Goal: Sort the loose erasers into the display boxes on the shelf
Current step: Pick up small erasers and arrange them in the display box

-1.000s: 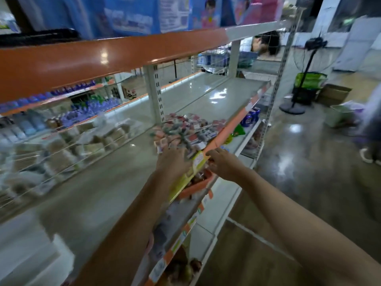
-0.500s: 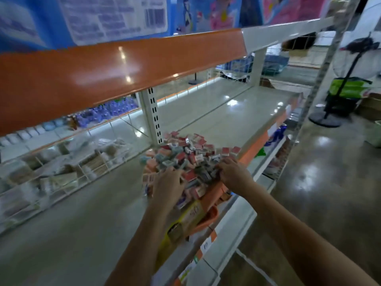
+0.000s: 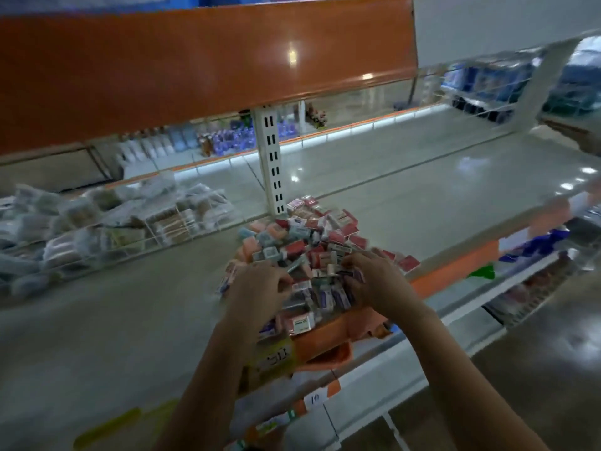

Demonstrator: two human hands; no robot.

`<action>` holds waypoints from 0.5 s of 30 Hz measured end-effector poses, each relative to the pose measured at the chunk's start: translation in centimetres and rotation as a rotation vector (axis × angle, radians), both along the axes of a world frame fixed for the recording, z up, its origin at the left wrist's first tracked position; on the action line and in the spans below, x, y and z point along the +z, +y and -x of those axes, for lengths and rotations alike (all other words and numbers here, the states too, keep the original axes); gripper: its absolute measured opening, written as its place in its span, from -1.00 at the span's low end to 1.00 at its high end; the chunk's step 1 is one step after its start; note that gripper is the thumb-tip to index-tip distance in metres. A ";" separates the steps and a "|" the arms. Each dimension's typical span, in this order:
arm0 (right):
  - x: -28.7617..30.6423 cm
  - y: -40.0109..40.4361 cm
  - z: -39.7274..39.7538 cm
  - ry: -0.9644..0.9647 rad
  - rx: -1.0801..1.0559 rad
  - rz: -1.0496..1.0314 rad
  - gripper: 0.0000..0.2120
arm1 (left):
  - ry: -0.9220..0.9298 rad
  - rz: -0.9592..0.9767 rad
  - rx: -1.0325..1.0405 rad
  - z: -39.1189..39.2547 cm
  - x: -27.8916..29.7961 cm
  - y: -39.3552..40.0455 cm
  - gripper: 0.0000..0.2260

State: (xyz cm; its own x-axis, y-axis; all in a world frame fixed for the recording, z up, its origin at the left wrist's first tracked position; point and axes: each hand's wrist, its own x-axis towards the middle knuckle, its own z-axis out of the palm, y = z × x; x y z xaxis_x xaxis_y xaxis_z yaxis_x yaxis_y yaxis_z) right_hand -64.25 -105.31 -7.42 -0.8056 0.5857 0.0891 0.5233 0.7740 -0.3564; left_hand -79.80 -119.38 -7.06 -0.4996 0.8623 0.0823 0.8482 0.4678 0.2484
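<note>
Dead ahead on the grey shelf (image 3: 422, 203), your heap of small red, orange and grey wrapped erasers (image 3: 309, 242) stretches away; left hand (image 3: 260, 288) and right hand (image 3: 374, 281) equally near, fingers curled into its near edge.

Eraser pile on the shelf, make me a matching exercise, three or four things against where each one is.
Things:
1. eraser pile
2. left hand
3. right hand
4. bagged goods

Places:
A. behind the wire divider, far left
B. on the pile's right side
C. heaped at the shelf's front edge
D. on the pile's left side

Pairs: 1-C, 2-D, 3-B, 4-A
</note>
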 end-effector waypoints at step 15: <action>-0.6 2.0 -1.3 0.070 0.300 0.065 -0.71 | 0.106 0.045 0.222 -3.6 -0.5 0.8 -0.75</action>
